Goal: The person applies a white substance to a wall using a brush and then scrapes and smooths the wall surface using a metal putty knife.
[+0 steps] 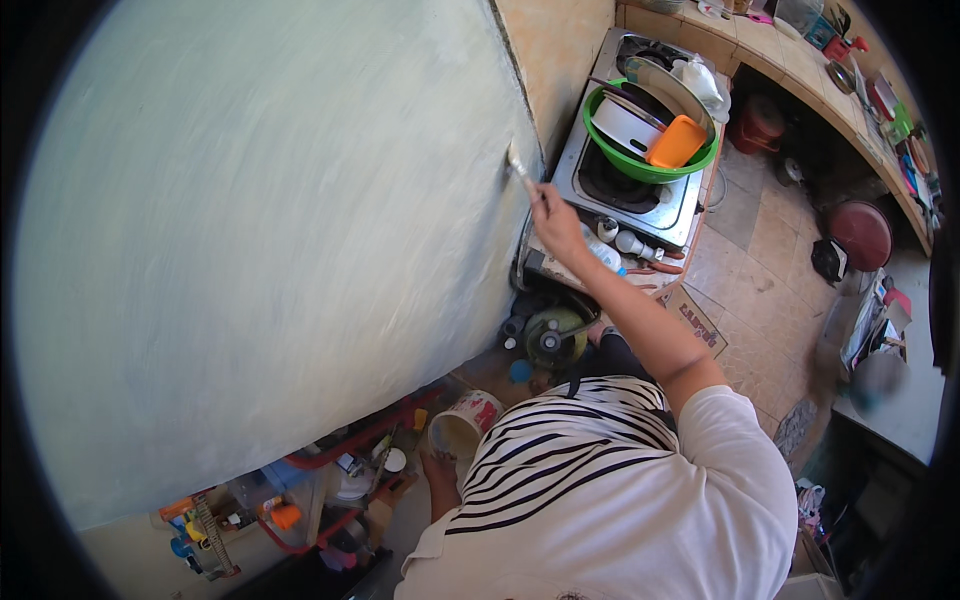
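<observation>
In the head view, with twelve at the top, we see our right hand (557, 222) closed around the handle of a brush (517, 165). The brush lies towards eleven o'clock from that grip, its long axis running from eleven down to five, bristles at the pale wall (280, 230) just beside the dark seam (522, 85) that edges it. The right hand is by far the nearer one. Our left hand (440, 466) is well apart at seven o'clock from it, by the lower side of a bucket (487, 408); its fingers are mostly hidden, so we cannot tell whether they clasp it. From the bristles, the bucket lies near six o'clock. A green tank (560, 325) stands between one and two o'clock from the bucket, and the stove (680, 218), bearing a green bowl (640, 171), lies at two from our right hand.
</observation>
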